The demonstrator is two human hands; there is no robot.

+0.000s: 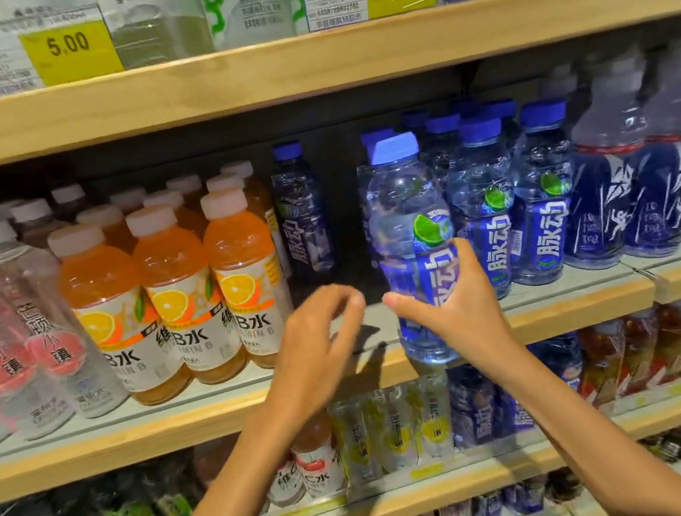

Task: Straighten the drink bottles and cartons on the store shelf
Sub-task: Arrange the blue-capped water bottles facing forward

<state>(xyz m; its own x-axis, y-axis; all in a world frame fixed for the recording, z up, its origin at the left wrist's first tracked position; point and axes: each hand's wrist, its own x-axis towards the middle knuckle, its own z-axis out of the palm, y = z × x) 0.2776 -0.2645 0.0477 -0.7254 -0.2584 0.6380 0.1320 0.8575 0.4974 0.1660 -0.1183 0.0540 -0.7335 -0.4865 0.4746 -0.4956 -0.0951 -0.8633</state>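
Centrally, wooden shelf [135, 444]: orange bottles [181, 295] left, blue-capped bottles [546, 198] right. Right hand [460, 305] grips blue bottle [405, 210] at front edge; left hand [317, 343] loosely curled, empty.

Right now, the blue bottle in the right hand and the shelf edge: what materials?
Blue bottle: clear glossy plastic, likely; see-through wall with highlights. Shelf edge: pale matte wood or wood-look laminate; grain too faint to tell.

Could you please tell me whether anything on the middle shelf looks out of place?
Yes. The blue bottle that the right hand grips is forward of its row, its base past the middle shelf's front edge. Left of it the row has a gap, with a lone blue bottle standing far back.
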